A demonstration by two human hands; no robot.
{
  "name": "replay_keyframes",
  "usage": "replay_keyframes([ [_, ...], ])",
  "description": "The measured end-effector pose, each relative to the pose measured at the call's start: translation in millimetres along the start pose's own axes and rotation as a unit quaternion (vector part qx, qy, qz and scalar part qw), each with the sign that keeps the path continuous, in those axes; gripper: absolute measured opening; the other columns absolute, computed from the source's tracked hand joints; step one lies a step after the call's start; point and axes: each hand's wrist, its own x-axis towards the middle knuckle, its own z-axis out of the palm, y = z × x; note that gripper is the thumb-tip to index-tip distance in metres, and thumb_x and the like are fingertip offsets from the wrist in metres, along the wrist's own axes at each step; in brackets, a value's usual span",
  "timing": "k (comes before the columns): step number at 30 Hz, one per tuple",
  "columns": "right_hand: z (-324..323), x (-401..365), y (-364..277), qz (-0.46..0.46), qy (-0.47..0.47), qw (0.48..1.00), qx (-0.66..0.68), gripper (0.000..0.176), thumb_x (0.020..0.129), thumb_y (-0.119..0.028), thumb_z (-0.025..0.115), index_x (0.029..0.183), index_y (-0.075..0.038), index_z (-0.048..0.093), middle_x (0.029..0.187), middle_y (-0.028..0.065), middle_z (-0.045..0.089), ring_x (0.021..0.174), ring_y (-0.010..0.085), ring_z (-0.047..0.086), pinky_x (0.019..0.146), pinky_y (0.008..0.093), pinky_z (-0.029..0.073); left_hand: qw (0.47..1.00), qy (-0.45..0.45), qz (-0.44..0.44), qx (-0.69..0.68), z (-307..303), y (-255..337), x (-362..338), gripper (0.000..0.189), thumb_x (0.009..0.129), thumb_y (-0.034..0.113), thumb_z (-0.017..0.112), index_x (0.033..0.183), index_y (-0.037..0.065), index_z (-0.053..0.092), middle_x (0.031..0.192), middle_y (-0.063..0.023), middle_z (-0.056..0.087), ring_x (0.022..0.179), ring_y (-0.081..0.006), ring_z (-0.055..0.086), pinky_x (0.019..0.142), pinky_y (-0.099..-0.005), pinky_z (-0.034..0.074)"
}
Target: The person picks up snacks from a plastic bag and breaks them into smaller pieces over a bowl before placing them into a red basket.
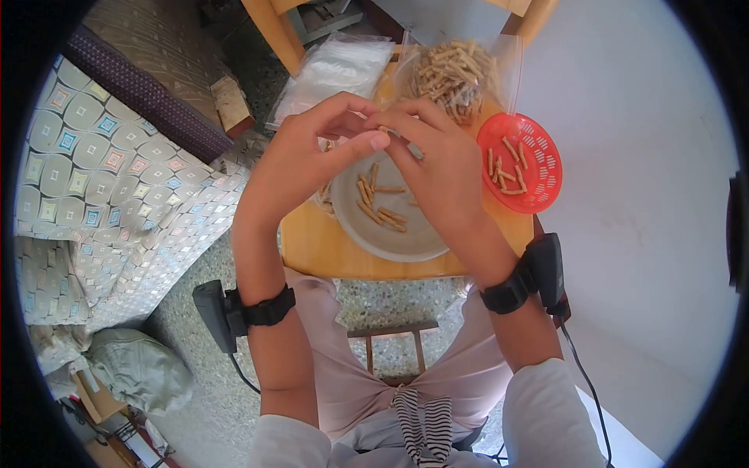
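My left hand and my right hand meet above a pale round bowl. Their fingertips pinch together around a small tan stick; only a bit of it shows, and the rest is hidden by my fingers. In the bowl lie several short, knobbly tan sticks. Just right of my right hand, a red slotted plastic basket holds several more of these sticks. Behind my hands a clear zip bag is full of similar pieces.
The bowl stands on a yellow wooden chair seat. Flat clear plastic bags are stacked at its back left. A white wall rises close on the right. Patterned fabric hangs at the left, with a grey-green bag below.
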Motion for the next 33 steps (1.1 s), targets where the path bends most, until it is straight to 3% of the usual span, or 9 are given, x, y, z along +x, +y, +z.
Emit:
replay_keyframes([
  [7, 1, 0, 2, -0.017, 0.006, 1.000, -0.008, 0.017, 0.083, -0.012, 0.072, 0.099, -0.014, 0.071, 0.099, 0.0023, 0.066, 0.077, 0.0274, 0.067, 0.066, 0.0375, 0.053, 0.997, 0.012, 0.057, 0.044, 2, -3, 2, 0.038, 0.090, 0.021, 0.073, 0.120, 0.002, 0.061, 0.111, -0.0048, 0.067, 0.105, -0.0138, 0.063, 0.094, -0.0312, 0.047],
  [9, 1, 0, 2, -0.024, 0.010, 1.000, -0.001, 0.019, 0.083, -0.009, 0.071, 0.102, -0.014, 0.070, 0.100, 0.0034, 0.065, 0.077, 0.0279, 0.067, 0.067, 0.0379, 0.053, 0.991, 0.051, 0.112, 0.053, 4, -9, 4, 0.045, 0.083, 0.027, 0.080, 0.120, 0.007, 0.063, 0.109, -0.0052, 0.072, 0.100, -0.0186, 0.068, 0.090, -0.0336, 0.048],
  [12, 0, 2, -2, -0.019, 0.004, 1.000, 0.020, 0.029, 0.083, -0.005, 0.068, 0.110, -0.013, 0.065, 0.103, 0.0068, 0.065, 0.077, 0.0289, 0.067, 0.068, 0.0386, 0.053, 0.990, 0.062, 0.114, 0.056, 5, -8, 2, 0.051, 0.079, 0.025, 0.082, 0.124, 0.010, 0.062, 0.115, -0.0037, 0.070, 0.099, -0.0193, 0.068, 0.090, -0.0346, 0.048],
  [14, 1, 2, -6, 0.036, 0.019, 0.997, 0.071, 0.034, 0.085, -0.004, 0.066, 0.117, -0.012, 0.061, 0.105, 0.0090, 0.064, 0.078, 0.0289, 0.067, 0.068, 0.0385, 0.053, 0.986, 0.072, 0.127, 0.075, 4, -5, 2, 0.053, 0.078, 0.024, 0.082, 0.125, 0.011, 0.062, 0.117, -0.0027, 0.069, 0.097, -0.0193, 0.067, 0.090, -0.0348, 0.048],
  [22, 2, 4, -1, 0.019, 0.041, 0.993, 0.112, 0.036, 0.090, -0.004, 0.065, 0.125, -0.010, 0.059, 0.109, 0.0102, 0.065, 0.077, 0.0267, 0.067, 0.068, 0.0359, 0.053, 0.979, 0.103, 0.151, 0.086, 7, -6, 4, 0.063, 0.074, 0.018, 0.084, 0.132, 0.015, 0.060, 0.123, -0.0015, 0.069, 0.089, -0.0185, 0.065, 0.087, -0.0331, 0.049],
  [25, -1, 5, -4, 0.028, 0.035, 0.991, 0.126, 0.038, 0.089, -0.005, 0.066, 0.126, -0.010, 0.058, 0.107, 0.0097, 0.065, 0.076, 0.0254, 0.067, 0.067, 0.0352, 0.053, 0.980, 0.103, 0.140, 0.097, 7, -2, 3, 0.067, 0.072, 0.016, 0.085, 0.134, 0.016, 0.060, 0.119, -0.0019, 0.071, 0.084, -0.0166, 0.063, 0.083, -0.0318, 0.050],
  [28, -4, 6, -5, 0.030, 0.028, 0.991, 0.124, 0.039, 0.089, -0.005, 0.067, 0.126, -0.010, 0.059, 0.105, 0.0092, 0.064, 0.075, 0.0240, 0.067, 0.067, 0.0345, 0.053, 0.983, 0.100, 0.125, 0.094, 9, -2, 3, 0.070, 0.068, 0.008, 0.084, 0.134, 0.009, 0.060, 0.120, -0.0054, 0.070, 0.080, -0.0114, 0.059, 0.084, -0.0285, 0.050],
  [30, -4, 6, -5, 0.024, 0.027, 0.992, 0.119, 0.039, 0.088, -0.005, 0.067, 0.126, -0.010, 0.059, 0.104, 0.0091, 0.064, 0.074, 0.0233, 0.067, 0.066, 0.0340, 0.053, 0.983, 0.106, 0.136, 0.071, 9, -3, 3, 0.066, 0.070, 0.012, 0.086, 0.132, 0.017, 0.062, 0.112, -0.0024, 0.072, 0.075, -0.0130, 0.057, 0.072, -0.0284, 0.049],
  [33, -3, 7, -4, 0.030, 0.024, 0.991, 0.128, 0.038, 0.088, -0.005, 0.068, 0.124, -0.010, 0.059, 0.103, 0.0093, 0.063, 0.074, 0.0234, 0.067, 0.066, 0.0341, 0.052, 0.979, 0.104, 0.126, 0.124, 7, -5, 3, 0.064, 0.069, 0.012, 0.086, 0.129, 0.016, 0.065, 0.105, -0.0017, 0.072, 0.074, -0.0125, 0.055, 0.069, -0.0286, 0.049],
])
